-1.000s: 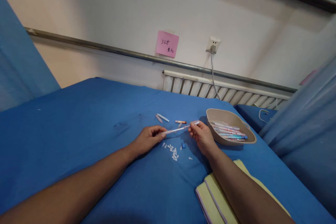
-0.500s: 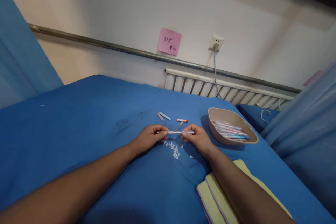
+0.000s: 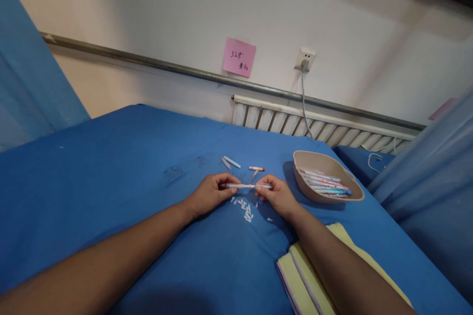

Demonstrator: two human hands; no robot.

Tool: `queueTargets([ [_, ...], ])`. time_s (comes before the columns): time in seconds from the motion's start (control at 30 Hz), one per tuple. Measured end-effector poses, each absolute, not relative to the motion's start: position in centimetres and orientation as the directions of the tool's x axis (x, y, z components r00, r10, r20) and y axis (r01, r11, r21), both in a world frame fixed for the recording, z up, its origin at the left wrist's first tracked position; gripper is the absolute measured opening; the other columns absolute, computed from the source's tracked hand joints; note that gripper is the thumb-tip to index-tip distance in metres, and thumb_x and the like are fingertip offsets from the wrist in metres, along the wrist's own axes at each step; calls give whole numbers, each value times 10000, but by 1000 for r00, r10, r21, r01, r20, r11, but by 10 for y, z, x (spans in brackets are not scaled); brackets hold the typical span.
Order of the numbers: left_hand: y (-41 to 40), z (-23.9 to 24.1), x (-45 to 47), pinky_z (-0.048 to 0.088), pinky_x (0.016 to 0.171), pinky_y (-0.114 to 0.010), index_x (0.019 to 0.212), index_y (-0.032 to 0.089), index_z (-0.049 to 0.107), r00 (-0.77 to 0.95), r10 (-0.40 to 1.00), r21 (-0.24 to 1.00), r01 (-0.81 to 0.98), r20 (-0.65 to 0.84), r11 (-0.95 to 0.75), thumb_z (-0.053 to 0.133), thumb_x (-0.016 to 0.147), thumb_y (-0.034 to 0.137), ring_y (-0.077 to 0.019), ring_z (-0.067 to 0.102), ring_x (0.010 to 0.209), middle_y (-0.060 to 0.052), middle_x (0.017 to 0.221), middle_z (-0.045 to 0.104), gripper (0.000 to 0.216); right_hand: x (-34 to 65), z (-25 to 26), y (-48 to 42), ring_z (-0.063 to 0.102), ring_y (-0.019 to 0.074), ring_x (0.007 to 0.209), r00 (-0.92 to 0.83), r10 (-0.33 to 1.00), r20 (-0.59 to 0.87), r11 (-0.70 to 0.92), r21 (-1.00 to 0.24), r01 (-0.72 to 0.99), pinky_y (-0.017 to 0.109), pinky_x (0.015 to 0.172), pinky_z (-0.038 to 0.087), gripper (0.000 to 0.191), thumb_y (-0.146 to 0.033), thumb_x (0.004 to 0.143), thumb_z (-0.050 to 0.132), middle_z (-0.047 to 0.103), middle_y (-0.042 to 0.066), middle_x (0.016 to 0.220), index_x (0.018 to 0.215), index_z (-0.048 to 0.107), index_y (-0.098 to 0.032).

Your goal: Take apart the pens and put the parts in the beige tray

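A thin clear pen (image 3: 246, 186) lies level between my two hands, just above the blue table cover (image 3: 111, 167). My left hand (image 3: 210, 192) pinches its left end with closed fingers. My right hand (image 3: 278, 194) pinches its right end the same way. Below the pen, several small white bits (image 3: 244, 209) and a tiny blue piece (image 3: 260, 202) lie scattered on the cover. Beyond the hands rest two pale pen parts (image 3: 229, 162), a short orange piece (image 3: 256, 169) and a clear tube (image 3: 253, 176).
A beige tray (image 3: 314, 160) with several pens inside stands to the right of my right hand. Yellow notebooks (image 3: 295, 275) lie under my right forearm. Behind the table are a radiator (image 3: 325, 128), a wall socket with a cable (image 3: 303, 60) and a pink note (image 3: 239, 57).
The pen has swung from tilted, with its right end raised, to level, and my hands have drawn closer together and nearer to me, above the white bits.
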State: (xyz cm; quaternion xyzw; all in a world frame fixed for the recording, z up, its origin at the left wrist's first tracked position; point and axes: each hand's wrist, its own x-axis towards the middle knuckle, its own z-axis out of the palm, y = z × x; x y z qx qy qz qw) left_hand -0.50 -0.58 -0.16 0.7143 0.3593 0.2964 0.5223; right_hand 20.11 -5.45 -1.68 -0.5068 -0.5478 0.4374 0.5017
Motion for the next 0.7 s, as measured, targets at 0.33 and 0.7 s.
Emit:
queueTargets([
  [0.33, -7, -2, -2, 362, 459, -218, 767, 124, 582, 510, 859, 980, 187, -42, -62, 508, 799, 500, -90, 481, 480, -12, 633, 595, 385, 203, -19, -53, 446, 105, 494, 61, 979, 193, 173, -955, 241, 225, 496, 349, 218, -403, 698, 664, 536, -43, 527, 732, 615, -193],
  [0.7, -7, -1, -2, 390, 485, -217, 803, 132, 591, 481, 875, 987, 156, -50, -29, 579, 763, 465, -96, 504, 507, 0, 621, 582, 335, 205, -21, -52, 425, 112, 499, 96, 963, 252, 208, -921, 328, 230, 497, 334, 203, -403, 704, 653, 514, -43, 519, 711, 633, -201],
])
